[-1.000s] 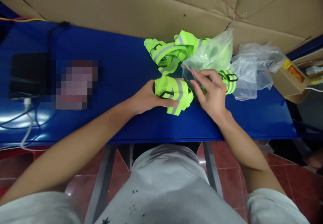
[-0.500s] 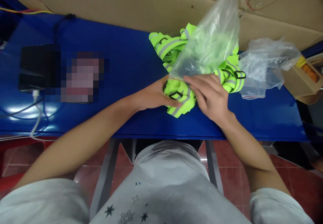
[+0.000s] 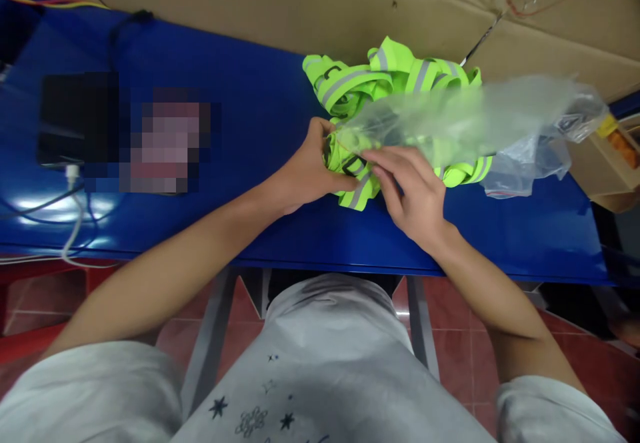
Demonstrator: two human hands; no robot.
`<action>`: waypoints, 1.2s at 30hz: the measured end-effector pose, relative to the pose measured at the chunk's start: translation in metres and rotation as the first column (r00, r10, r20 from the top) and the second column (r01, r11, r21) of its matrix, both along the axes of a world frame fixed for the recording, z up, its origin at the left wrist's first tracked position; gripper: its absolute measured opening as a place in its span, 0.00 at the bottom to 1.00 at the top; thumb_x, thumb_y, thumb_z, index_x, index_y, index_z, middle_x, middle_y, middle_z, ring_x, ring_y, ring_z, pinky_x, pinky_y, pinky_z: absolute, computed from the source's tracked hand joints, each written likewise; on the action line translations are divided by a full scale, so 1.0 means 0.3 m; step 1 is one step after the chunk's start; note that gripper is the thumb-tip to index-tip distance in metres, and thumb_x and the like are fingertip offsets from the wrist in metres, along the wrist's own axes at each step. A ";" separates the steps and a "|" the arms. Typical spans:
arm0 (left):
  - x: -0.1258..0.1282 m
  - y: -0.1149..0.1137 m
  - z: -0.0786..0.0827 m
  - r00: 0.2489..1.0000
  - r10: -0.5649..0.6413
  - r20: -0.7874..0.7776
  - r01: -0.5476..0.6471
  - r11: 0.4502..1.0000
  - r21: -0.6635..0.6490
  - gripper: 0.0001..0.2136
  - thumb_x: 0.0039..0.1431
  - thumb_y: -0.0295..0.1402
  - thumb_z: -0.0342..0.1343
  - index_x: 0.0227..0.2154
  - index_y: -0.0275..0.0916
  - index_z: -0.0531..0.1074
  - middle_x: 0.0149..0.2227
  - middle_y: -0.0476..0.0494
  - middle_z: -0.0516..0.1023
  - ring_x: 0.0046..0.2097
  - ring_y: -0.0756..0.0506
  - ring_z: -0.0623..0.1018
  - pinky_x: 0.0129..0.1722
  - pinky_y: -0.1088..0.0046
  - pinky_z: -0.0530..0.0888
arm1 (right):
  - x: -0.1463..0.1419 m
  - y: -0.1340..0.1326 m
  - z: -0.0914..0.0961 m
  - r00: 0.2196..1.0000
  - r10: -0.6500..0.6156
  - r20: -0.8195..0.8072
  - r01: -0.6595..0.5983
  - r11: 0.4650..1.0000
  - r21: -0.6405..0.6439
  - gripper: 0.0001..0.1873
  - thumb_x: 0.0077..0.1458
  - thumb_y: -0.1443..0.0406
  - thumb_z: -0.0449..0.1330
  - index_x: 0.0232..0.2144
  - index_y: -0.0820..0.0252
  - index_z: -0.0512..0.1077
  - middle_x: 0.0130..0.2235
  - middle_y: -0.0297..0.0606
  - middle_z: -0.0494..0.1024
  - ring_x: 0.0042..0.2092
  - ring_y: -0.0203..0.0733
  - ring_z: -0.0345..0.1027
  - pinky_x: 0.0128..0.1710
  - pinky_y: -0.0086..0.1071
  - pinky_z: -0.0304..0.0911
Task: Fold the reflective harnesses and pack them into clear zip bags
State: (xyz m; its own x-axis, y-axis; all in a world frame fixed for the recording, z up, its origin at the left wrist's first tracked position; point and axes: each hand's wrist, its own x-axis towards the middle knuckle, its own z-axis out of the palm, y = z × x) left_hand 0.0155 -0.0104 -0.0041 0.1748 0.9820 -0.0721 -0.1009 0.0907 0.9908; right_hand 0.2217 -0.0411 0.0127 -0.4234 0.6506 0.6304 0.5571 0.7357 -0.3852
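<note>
My left hand [image 3: 320,170] is closed round a rolled neon-yellow reflective strap [image 3: 361,193] with grey stripes and a black buckle. My right hand [image 3: 413,186] pinches the edge of a clear plastic bag [image 3: 450,116] between thumb and fingers. The bag's mouth lies over the upper part of the rolled strap, and its body stretches off to the right, smeared by motion. Behind both hands is a heap of similar neon-yellow reflective straps [image 3: 357,83], partly covered by the bag.
More clear plastic bags [image 3: 525,163] lie right of the heap, beside an open cardboard box [image 3: 620,170]. At left on the blue table [image 3: 250,116] are a black device [image 3: 67,116] with a white cable [image 3: 75,230] and a blurred-out object [image 3: 167,143]. Brown cardboard [image 3: 240,3] lines the back.
The plastic bag has swung from standing upright to lying toward the right, uncovering more of the heap. My left hand and the rolled strap have shifted slightly up in view.
</note>
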 end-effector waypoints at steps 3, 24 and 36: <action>0.004 0.015 -0.013 0.997 0.046 0.057 -0.049 0.997 0.056 0.31 0.34 0.28 0.79 0.43 0.43 0.70 0.41 0.49 0.74 0.51 0.39 0.78 0.55 0.61 0.75 | -0.013 0.001 -0.004 0.999 -0.023 -0.040 0.022 0.999 -0.028 0.16 0.73 0.63 0.54 0.57 0.49 0.77 0.52 0.40 0.83 0.54 0.47 0.77 0.55 0.44 0.75; -0.008 -0.047 0.070 0.844 -0.042 -0.535 0.304 0.859 0.411 0.18 0.57 0.36 0.69 0.50 0.40 0.77 0.50 0.44 0.83 0.55 0.36 0.81 0.57 0.59 0.75 | 0.020 0.009 0.078 0.989 -0.063 0.130 0.009 0.925 0.380 0.14 0.72 0.67 0.56 0.53 0.51 0.77 0.48 0.33 0.85 0.50 0.43 0.79 0.50 0.39 0.70; 0.017 -0.043 0.034 0.963 -0.066 -0.262 0.149 0.939 0.310 0.36 0.45 0.36 0.77 0.54 0.41 0.62 0.55 0.40 0.77 0.62 0.34 0.75 0.56 0.56 0.77 | -0.018 -0.011 0.111 0.970 -0.194 0.150 0.133 0.929 0.345 0.13 0.69 0.70 0.59 0.51 0.60 0.79 0.47 0.40 0.84 0.47 0.46 0.77 0.46 0.41 0.67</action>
